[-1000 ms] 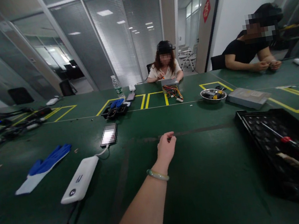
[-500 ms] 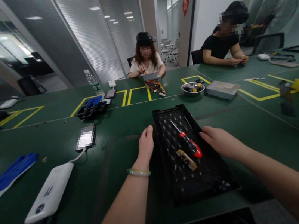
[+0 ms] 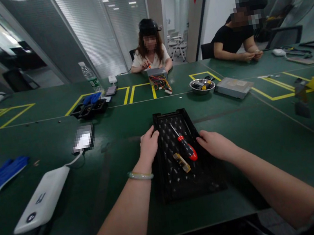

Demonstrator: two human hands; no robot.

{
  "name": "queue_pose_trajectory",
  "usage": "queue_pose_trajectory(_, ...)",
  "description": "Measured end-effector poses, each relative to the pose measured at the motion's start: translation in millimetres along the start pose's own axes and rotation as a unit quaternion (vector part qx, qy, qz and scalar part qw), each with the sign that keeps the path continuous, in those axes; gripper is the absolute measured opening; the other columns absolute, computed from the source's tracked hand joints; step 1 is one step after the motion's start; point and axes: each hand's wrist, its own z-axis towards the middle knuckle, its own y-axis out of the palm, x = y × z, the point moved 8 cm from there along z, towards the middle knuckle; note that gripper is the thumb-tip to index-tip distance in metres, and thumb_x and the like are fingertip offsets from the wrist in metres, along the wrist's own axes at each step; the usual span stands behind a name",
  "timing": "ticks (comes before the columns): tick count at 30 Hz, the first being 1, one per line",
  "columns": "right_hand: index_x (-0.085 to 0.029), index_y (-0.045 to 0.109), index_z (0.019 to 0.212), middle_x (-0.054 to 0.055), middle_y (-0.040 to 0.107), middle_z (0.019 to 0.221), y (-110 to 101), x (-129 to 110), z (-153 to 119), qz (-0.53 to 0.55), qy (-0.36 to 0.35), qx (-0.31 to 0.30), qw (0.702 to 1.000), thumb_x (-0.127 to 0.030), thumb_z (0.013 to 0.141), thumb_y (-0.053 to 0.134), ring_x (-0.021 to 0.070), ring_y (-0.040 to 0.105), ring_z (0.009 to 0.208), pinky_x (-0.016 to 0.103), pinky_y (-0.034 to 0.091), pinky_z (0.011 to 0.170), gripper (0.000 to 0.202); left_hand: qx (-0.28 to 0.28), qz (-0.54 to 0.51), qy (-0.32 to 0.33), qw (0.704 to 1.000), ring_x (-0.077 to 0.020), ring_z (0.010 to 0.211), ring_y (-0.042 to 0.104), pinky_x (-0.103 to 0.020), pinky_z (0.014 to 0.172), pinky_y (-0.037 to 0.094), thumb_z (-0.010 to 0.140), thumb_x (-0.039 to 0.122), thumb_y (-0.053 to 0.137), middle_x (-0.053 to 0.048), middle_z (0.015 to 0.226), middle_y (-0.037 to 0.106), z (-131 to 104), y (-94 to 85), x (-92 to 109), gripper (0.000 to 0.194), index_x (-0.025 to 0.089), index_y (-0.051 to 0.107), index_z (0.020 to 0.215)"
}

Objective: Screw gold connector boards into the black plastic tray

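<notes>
Between my hands is a black rectangular tray (image 3: 183, 190) with a bumpy floor. My left hand (image 3: 149, 145) grips its left wall, and my right hand (image 3: 216, 144) is closed on the right wall; the fingers are partly hidden behind the sides. Inside the tray lies a screwdriver (image 3: 188, 149) with a red and black handle, its shaft pointing away from me. A small yellowish-brown component (image 3: 181, 163) rests just left of the handle, apart from both hands.
A white power bank (image 3: 43, 199) is cabled to a phone (image 3: 83, 138) at left, near a blue glove (image 3: 2, 175). Farther off are a black parts tray (image 3: 88, 108), a metal bowl (image 3: 204, 91), a grey metal case (image 3: 234, 87) and a bottle (image 3: 90, 78). Two people sit opposite.
The tray, with the screwdriver and component in it, has shifted left and slightly away in view, both hands moving with it. The camera view has tilted down somewhat.
</notes>
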Motion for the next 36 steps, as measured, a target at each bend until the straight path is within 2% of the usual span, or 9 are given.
queue_pose_trajectory(3, -0.016, 0.058, 0.115, 0.014, 0.070, 0.109, -12.7, -8.4, -9.2, -0.013, -0.003, 0.044, 0.999, -0.038, 0.106, 0.043, 0.0261, 0.068, 0.090, 0.034, 0.042, 0.073, 0.029, -0.008, 0.010, -0.007, 1.000, -0.0258, 0.137, 0.058, -0.045, 0.123, 0.037, 0.094, 0.033, 0.062, -0.005, 0.139, 0.070, 1.0, 3.1, -3.1, 0.044, 0.027, 0.068, 0.137)
queue_pose_trajectory(5, -0.019, 0.060, 0.116, 0.011, 0.066, 0.118, -22.0, -24.0, -18.4, -0.010, -0.053, 0.055, 0.997, -0.039, 0.104, 0.050, 0.0243, 0.066, 0.097, 0.034, 0.044, 0.080, 0.025, -0.009, 0.016, -0.006, 1.000, -0.0261, 0.138, 0.057, -0.045, 0.124, 0.035, 0.094, 0.031, 0.060, -0.005, 0.140, 0.069, 1.1, 3.8, -2.4, 0.045, 0.026, 0.067, 0.138)
queue_pose_trajectory(9, -0.024, 0.070, 0.095, 0.001, 0.067, 0.101, -14.2, -69.7, -48.3, 0.037, -0.253, -0.070, 0.964, -0.037, 0.096, 0.067, 0.0183, 0.065, 0.092, 0.031, 0.047, 0.081, 0.013, -0.011, 0.028, -0.002, 1.000, -0.0268, 0.139, 0.056, -0.044, 0.125, 0.035, 0.094, 0.030, 0.059, -0.004, 0.141, 0.069, -0.6, 3.6, 2.6, 0.045, 0.026, 0.067, 0.138)
queue_pose_trajectory(11, -0.025, 0.071, 0.099, 0.000, 0.067, 0.101, -5.2, -87.1, -65.3, 0.035, -0.325, -0.119, 0.937, -0.034, 0.096, 0.068, 0.0178, 0.066, 0.092, 0.031, 0.049, 0.082, 0.011, -0.011, 0.034, -0.001, 0.999, -0.0269, 0.139, 0.056, -0.043, 0.124, 0.036, 0.094, 0.030, 0.058, -0.005, 0.141, 0.068, -2.0, 3.0, 5.8, 0.045, 0.025, 0.068, 0.138)
queue_pose_trajectory(14, -0.025, 0.070, 0.108, 0.001, 0.067, 0.106, 9.9, -108.0, -82.5, 0.006, -0.391, -0.138, 0.910, -0.034, 0.098, 0.064, 0.0187, 0.066, 0.094, 0.033, 0.052, 0.084, 0.015, -0.014, 0.046, -0.003, 0.999, -0.0271, 0.138, 0.057, -0.043, 0.123, 0.036, 0.095, 0.030, 0.057, -0.006, 0.142, 0.067, -4.0, 2.0, 10.3, 0.046, 0.023, 0.067, 0.139)
queue_pose_trajectory(20, -0.017, 0.067, 0.110, 0.007, 0.066, 0.109, 35.1, -134.1, -85.4, -0.092, -0.447, -0.101, 0.884, -0.032, 0.098, 0.063, 0.0239, 0.068, 0.092, 0.038, 0.058, 0.080, 0.020, -0.021, 0.071, -0.007, 0.997, -0.0291, 0.137, 0.057, -0.046, 0.121, 0.038, 0.096, 0.031, 0.054, -0.009, 0.144, 0.066, -5.6, 1.0, 16.0, 0.049, 0.021, 0.063, 0.144)
queue_pose_trajectory(26, -0.019, 0.066, 0.106, 0.004, 0.067, 0.106, 36.2, -142.4, -88.3, -0.075, -0.494, -0.110, 0.859, -0.032, 0.101, 0.059, 0.0230, 0.069, 0.091, 0.039, 0.059, 0.083, 0.016, -0.029, 0.091, -0.022, 0.995, -0.0314, 0.140, 0.054, -0.047, 0.122, 0.036, 0.097, 0.031, 0.053, -0.010, 0.147, 0.063, -6.9, 0.5, 17.9, 0.051, 0.020, 0.061, 0.146)
queue_pose_trajectory(33, -0.017, 0.067, 0.106, 0.005, 0.070, 0.104, 37.2, -143.3, -86.2, -0.014, -0.478, -0.142, 0.867, -0.023, 0.102, 0.056, 0.0194, 0.069, 0.090, 0.033, 0.057, 0.083, 0.013, -0.035, 0.107, -0.029, 0.993, -0.0307, 0.143, 0.052, -0.046, 0.123, 0.035, 0.098, 0.032, 0.052, -0.010, 0.149, 0.061, -9.2, 0.0, 21.7, 0.052, 0.019, 0.059, 0.148)
queue_pose_trajectory(36, -0.019, 0.067, 0.116, 0.005, 0.071, 0.110, 23.1, -136.9, -73.3, 0.016, -0.442, -0.096, 0.892, -0.021, 0.102, 0.056, 0.0202, 0.069, 0.100, 0.035, 0.057, 0.091, 0.018, -0.034, 0.107, -0.023, 0.993, -0.0295, 0.142, 0.053, -0.045, 0.123, 0.036, 0.099, 0.032, 0.052, -0.010, 0.149, 0.062, -9.0, 0.5, 21.9, 0.052, 0.019, 0.059, 0.148)
